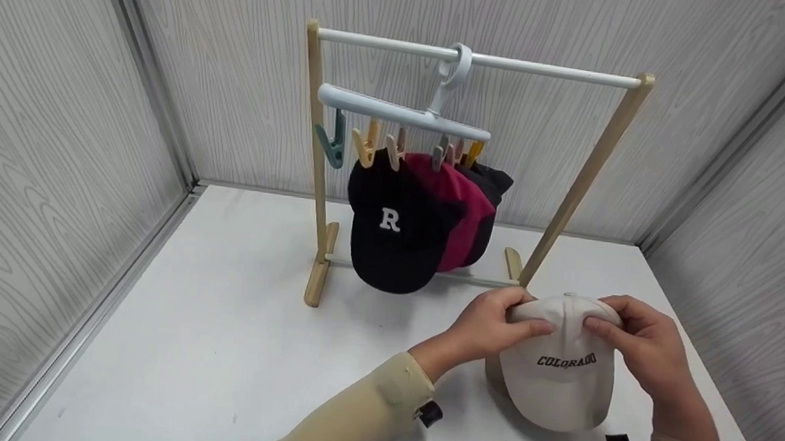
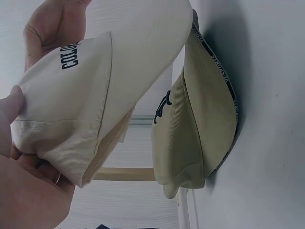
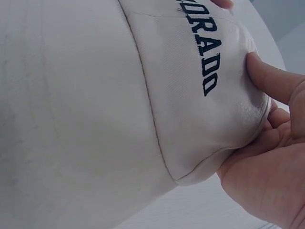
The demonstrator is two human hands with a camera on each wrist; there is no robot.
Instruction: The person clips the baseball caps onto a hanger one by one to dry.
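Observation:
A white baseball cap (image 1: 559, 387) with COLORADO lettering is held up at the right of the table, brim downward. My left hand (image 1: 495, 326) pinches one side of its crown, thumb in front and fingers behind. On the opposite side my right hand (image 1: 650, 345) grips the crown the same way, as the right wrist view also shows. Behind and below it, a khaki cap (image 2: 209, 109) with dark embroidery sits on the table, mostly covered by the white cap in the head view.
A wooden rack (image 1: 579, 184) stands at the back with a pale blue clip hanger (image 1: 399, 115) on its white bar (image 1: 545, 67). From its clips hang a black cap (image 1: 397, 255) with an R, a magenta cap (image 1: 463, 235) and another dark cap (image 1: 493, 182). A green clip (image 1: 334, 145) hangs at the left end.

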